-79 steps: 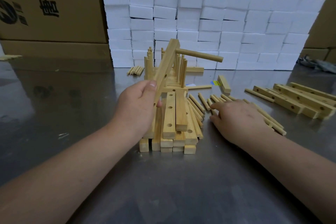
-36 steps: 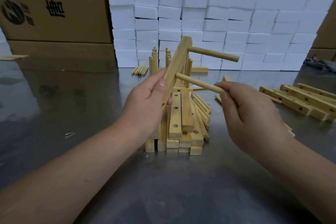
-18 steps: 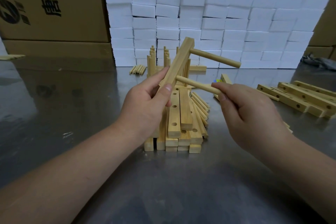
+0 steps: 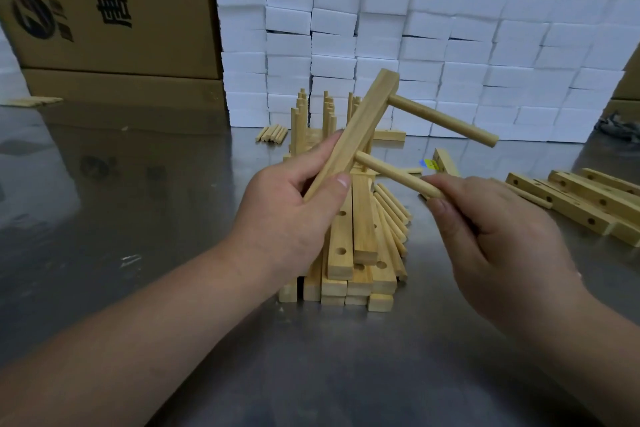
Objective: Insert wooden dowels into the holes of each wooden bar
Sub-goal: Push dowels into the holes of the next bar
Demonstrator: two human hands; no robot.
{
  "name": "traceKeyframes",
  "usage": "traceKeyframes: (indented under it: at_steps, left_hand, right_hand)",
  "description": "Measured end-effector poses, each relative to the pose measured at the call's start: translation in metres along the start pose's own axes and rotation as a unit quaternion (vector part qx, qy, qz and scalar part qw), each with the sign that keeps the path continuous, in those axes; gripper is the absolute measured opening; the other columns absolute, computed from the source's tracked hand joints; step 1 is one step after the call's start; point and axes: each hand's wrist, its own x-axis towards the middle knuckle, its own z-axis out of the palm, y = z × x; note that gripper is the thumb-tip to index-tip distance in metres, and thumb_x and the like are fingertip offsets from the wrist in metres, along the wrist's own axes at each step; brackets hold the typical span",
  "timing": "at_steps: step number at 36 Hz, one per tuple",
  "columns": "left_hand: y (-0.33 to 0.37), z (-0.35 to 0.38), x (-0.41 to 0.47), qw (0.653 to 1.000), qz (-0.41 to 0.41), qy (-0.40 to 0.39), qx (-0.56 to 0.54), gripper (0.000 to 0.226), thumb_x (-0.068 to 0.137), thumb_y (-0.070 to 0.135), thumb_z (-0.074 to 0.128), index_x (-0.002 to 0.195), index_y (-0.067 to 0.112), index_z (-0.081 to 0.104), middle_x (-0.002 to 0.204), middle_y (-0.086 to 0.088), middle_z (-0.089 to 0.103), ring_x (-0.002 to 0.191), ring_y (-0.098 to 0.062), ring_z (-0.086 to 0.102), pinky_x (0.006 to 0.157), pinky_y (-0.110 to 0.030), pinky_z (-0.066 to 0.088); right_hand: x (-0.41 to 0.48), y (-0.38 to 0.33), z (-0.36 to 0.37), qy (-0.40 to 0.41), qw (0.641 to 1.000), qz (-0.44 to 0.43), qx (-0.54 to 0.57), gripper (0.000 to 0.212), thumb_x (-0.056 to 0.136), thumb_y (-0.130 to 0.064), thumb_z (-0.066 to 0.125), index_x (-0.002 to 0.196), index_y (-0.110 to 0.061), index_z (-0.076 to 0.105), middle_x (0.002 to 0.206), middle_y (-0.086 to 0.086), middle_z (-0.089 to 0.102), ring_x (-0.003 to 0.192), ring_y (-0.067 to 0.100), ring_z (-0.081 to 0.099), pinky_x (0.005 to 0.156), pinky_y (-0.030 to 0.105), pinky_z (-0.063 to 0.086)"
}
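Wooden bar (image 4: 353, 135) is tilting above the stack of bars (image 4: 341, 253), with the left hand (image 4: 291, 218) curling round its lower half. Two dowels are sticking out of it: the upper dowel (image 4: 443, 121) and the lower dowel (image 4: 391, 173), whose free end the right hand (image 4: 491, 229) is pinching. Being light, stiff and smooth, a dowel is probably handling best when pinched near its end and pushed straight. The loose dowels (image 4: 391, 215) are overlapping too much to count.

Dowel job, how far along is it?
Done: top dowel sits in the held bar; doweled bars stand behind. In hand: left hand grips the bar, right hand pinches the lower dowel at its hole. Left: pile and right bars show empty holes.
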Motion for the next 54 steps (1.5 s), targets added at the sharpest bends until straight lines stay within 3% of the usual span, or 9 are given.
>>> traceKeyframes:
  at_steps: [9, 15, 22, 28, 31, 34, 37, 42, 54]
  left_hand:
    - [0.001, -0.004, 0.000, 1.000, 0.007, -0.030, 0.003, 0.045, 0.087, 0.010, 0.055, 0.104, 0.051, 0.047, 0.059, 0.029, 0.059, 0.054, 0.003, 0.049, 0.051, -0.005, 0.042]
    - [0.008, -0.004, 0.000, 0.999, 0.013, -0.032, -0.013, 0.041, 0.077, 0.023, 0.055, 0.104, 0.053, 0.048, 0.075, 0.033, 0.063, 0.061, 0.000, 0.053, 0.054, -0.010, 0.047]
    - [0.009, -0.008, 0.004, 0.998, 0.034, -0.056, 0.005, 0.045, 0.077, 0.029, 0.054, 0.107, 0.059, 0.043, 0.086, 0.043, 0.059, 0.076, 0.004, 0.056, 0.064, -0.006, 0.048]
    - [0.004, -0.006, 0.001, 0.993, 0.037, -0.095, 0.065, 0.048, 0.078, 0.044, 0.043, 0.114, 0.070, 0.025, 0.095, 0.013, 0.051, 0.085, -0.011, 0.053, 0.069, -0.024, 0.049]
    - [0.000, -0.005, 0.002, 0.995, 0.023, -0.071, 0.065, 0.048, 0.084, 0.037, 0.040, 0.126, 0.060, 0.032, 0.091, 0.017, 0.052, 0.079, -0.001, 0.050, 0.063, -0.017, 0.048]
    - [-0.003, -0.005, 0.003, 0.999, 0.003, -0.008, 0.041, 0.037, 0.087, 0.030, 0.040, 0.120, 0.042, 0.051, 0.067, 0.015, 0.052, 0.055, 0.002, 0.048, 0.045, -0.013, 0.041]
    - [-0.008, -0.005, 0.006, 0.998, -0.027, 0.052, 0.031, 0.024, 0.093, 0.017, 0.044, 0.105, 0.037, 0.049, 0.068, 0.028, 0.059, 0.059, 0.009, 0.054, 0.047, -0.004, 0.038]
    - [-0.012, -0.005, 0.007, 0.996, -0.048, 0.057, 0.047, 0.021, 0.093, 0.018, 0.044, 0.095, 0.039, 0.045, 0.067, 0.024, 0.059, 0.058, 0.006, 0.051, 0.049, -0.006, 0.039]
    - [-0.010, -0.003, 0.003, 0.997, -0.025, 0.042, 0.056, 0.024, 0.094, 0.016, 0.045, 0.092, 0.039, 0.043, 0.067, 0.028, 0.059, 0.055, 0.008, 0.050, 0.050, -0.003, 0.037]
  right_hand:
    - [-0.002, 0.003, -0.002, -0.029, 0.998, 0.020, 0.052, 0.033, 0.088, -0.032, 0.038, 0.095, -0.015, 0.065, 0.062, -0.017, 0.045, 0.056, 0.000, 0.044, 0.050, 0.017, 0.034]
    - [-0.005, -0.007, -0.001, -0.055, 0.953, 0.175, 0.242, 0.039, 0.071, -0.059, 0.030, 0.066, -0.032, 0.058, 0.061, -0.014, 0.056, 0.060, -0.001, 0.052, 0.045, 0.015, 0.037]
    - [-0.002, -0.010, 0.000, -0.019, 0.928, 0.199, 0.314, 0.038, 0.068, -0.055, 0.033, 0.072, -0.029, 0.061, 0.052, -0.018, 0.054, 0.055, -0.006, 0.050, 0.051, 0.014, 0.033]
    - [0.001, -0.004, -0.004, -0.002, 0.931, 0.174, 0.320, 0.030, 0.076, -0.048, 0.035, 0.076, -0.030, 0.060, 0.056, -0.015, 0.053, 0.055, -0.003, 0.048, 0.049, 0.007, 0.036]
    - [-0.001, -0.001, -0.005, 0.016, 0.932, 0.168, 0.321, 0.028, 0.087, -0.049, 0.036, 0.093, -0.035, 0.059, 0.060, -0.012, 0.053, 0.056, 0.001, 0.048, 0.050, 0.009, 0.037]
    - [0.001, 0.011, -0.008, 0.040, 0.941, 0.193, 0.275, 0.023, 0.091, -0.041, 0.035, 0.095, -0.036, 0.057, 0.059, -0.010, 0.053, 0.055, 0.003, 0.049, 0.050, 0.013, 0.040]
    - [0.007, 0.034, -0.004, -0.012, 0.964, 0.239, 0.115, 0.025, 0.093, -0.030, 0.038, 0.104, -0.033, 0.061, 0.059, -0.007, 0.056, 0.051, 0.007, 0.049, 0.047, 0.027, 0.036]
    - [0.015, 0.061, 0.009, -0.207, 0.935, 0.239, -0.159, 0.031, 0.093, -0.030, 0.042, 0.120, -0.031, 0.058, 0.120, -0.001, 0.056, 0.109, 0.024, 0.049, 0.078, 0.033, 0.040]
    - [0.015, 0.061, 0.014, -0.344, 0.863, 0.238, -0.282, 0.012, 0.090, -0.027, 0.047, 0.095, -0.024, 0.058, 0.077, -0.003, 0.053, 0.070, 0.014, 0.051, 0.059, 0.027, 0.041]
